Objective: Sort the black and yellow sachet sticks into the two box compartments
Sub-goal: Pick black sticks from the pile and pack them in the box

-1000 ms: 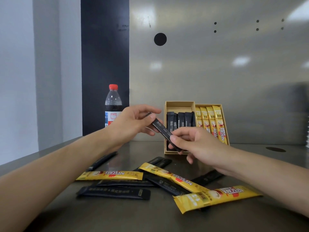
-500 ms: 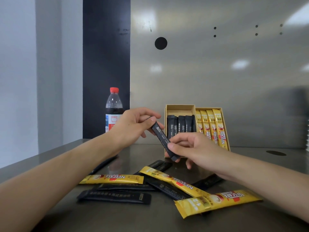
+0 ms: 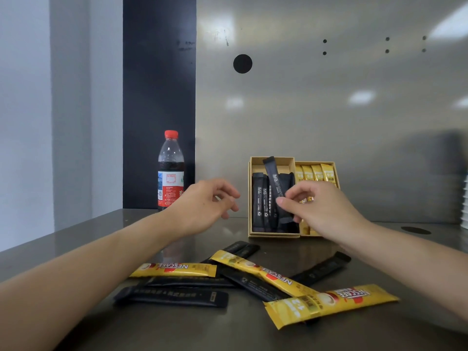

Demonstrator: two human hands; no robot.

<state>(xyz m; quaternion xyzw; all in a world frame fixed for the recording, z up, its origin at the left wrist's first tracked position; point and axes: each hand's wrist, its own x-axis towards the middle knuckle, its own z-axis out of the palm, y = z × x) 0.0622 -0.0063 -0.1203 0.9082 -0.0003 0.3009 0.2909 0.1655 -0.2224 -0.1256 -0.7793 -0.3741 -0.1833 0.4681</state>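
A tan two-compartment box (image 3: 274,160) leans against the back wall. Its left compartment holds several black sticks, its right one yellow sticks (image 3: 315,172). My right hand (image 3: 321,211) pinches the lower part of a black sachet stick (image 3: 272,181) that stands tilted in the left compartment, its top poking above the others. To the left of the box my left hand (image 3: 205,206) hovers with loosely curled fingers and holds nothing. On the tabletop in front lie three yellow sticks (image 3: 331,304) (image 3: 174,269) (image 3: 263,273) and several black sticks (image 3: 172,296).
A cola bottle (image 3: 171,173) with a red cap stands at the back left beside a dark wall panel. The metal tabletop (image 3: 379,333) runs to a shiny metal back wall. A dark round hole (image 3: 415,230) sits in the table at far right.
Both hands held the black stick slantwise in front of the box. Now my left hand has let go and my right hand has carried the stick into the left compartment.
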